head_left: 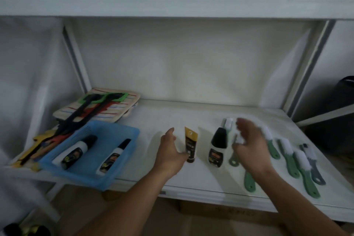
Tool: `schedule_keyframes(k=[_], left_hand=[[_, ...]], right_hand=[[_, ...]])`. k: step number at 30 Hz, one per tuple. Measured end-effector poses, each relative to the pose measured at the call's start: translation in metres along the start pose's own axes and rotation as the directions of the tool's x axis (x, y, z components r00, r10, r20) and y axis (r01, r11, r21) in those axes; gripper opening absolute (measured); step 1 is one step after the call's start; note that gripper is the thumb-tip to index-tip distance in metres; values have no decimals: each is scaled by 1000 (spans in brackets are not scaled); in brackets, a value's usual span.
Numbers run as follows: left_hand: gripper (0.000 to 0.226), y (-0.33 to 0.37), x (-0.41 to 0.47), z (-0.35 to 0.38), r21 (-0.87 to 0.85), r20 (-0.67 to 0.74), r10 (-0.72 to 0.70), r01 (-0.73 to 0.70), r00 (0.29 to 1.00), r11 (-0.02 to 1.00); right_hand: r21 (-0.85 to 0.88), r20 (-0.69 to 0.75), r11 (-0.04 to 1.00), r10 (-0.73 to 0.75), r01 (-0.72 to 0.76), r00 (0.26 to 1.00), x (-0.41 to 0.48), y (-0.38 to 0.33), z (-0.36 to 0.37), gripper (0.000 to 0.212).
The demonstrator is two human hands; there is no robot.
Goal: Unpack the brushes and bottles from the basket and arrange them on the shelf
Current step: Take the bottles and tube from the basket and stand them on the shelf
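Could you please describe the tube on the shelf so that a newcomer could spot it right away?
On the white shelf, look right of the blue basket, beside the left hand. The tube lies there: gold upper part, dark lower end, unlike the white black-capped bottle to its right.

The shelf point(172, 119) is white and smooth, a bit dull. The blue basket point(122, 161) looks like shiny plastic. The bottles point(73, 152) are smooth plastic with black caps. The brushes point(289, 157) have green plastic handles and soft white bristles. The striped mat point(115, 105) looks like cloth
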State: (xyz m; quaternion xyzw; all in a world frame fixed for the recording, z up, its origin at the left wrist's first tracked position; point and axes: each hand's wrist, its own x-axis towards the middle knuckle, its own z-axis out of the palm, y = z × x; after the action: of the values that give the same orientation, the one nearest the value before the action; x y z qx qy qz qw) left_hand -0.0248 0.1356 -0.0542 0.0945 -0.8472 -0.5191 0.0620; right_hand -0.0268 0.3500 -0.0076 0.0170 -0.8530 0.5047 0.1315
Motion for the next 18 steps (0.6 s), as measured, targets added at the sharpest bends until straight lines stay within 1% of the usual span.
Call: schedule_keyframes(k=[2,3,4,5,7,8,9,10,12,13,14,16,17,18], left_hand=[[74,0,-11,-30,1,-65,55,-55,996,998],[67,-3,-14,-47,18,-107,83,-81,991,997],[61,-8,-16,-67,46,-160,104,-97,982,994],[55,-13,-16,-88,86,-221,123,-106,968,991],[46,-31,-13,-135,198,-317,127,-65,940,978],[44,-41,-11,-159,265,-352,106,-9,930,964],[42,-52,-8,-182,353,-383,98,48,918,934],[41,-62,-6,-203,460,-397,100,104,912,882],[37,-77,-3,-231,653,-360,56,209,931,728],[36,-80,-1,-239,722,-325,11,240,946,649],[36,-83,1,-244,775,-284,-22,243,959,584],[33,-87,5,-246,851,-236,-37,225,971,474],[31,-88,6,-246,875,-229,-37,222,973,430],[29,-90,8,-246,893,-225,-36,221,974,392]], right_hand=[[62,-147,988,-134,145,980,-18,-34,5,63],[73,-170,974,-201,215,965,-27,-52,14,58],[82,-150,956,-266,281,952,-34,-68,27,53],[91,-98,939,-322,330,942,-39,-83,43,47],[111,76,925,-373,364,925,-46,-109,83,36],[90,188,929,-370,359,910,-48,-121,105,30],[29,311,941,-329,337,892,-47,-132,129,24],[-55,420,944,-274,326,865,-44,-141,154,22],[-217,582,907,-176,360,794,-39,-157,199,26],[-280,646,876,-129,392,752,-37,-164,219,21],[-345,694,832,-85,434,715,-35,-170,237,13],[-453,739,730,-14,512,674,-33,-175,268,21],[-495,746,683,16,538,666,-33,-178,279,20],[-527,751,630,31,571,659,-32,-179,288,14]])
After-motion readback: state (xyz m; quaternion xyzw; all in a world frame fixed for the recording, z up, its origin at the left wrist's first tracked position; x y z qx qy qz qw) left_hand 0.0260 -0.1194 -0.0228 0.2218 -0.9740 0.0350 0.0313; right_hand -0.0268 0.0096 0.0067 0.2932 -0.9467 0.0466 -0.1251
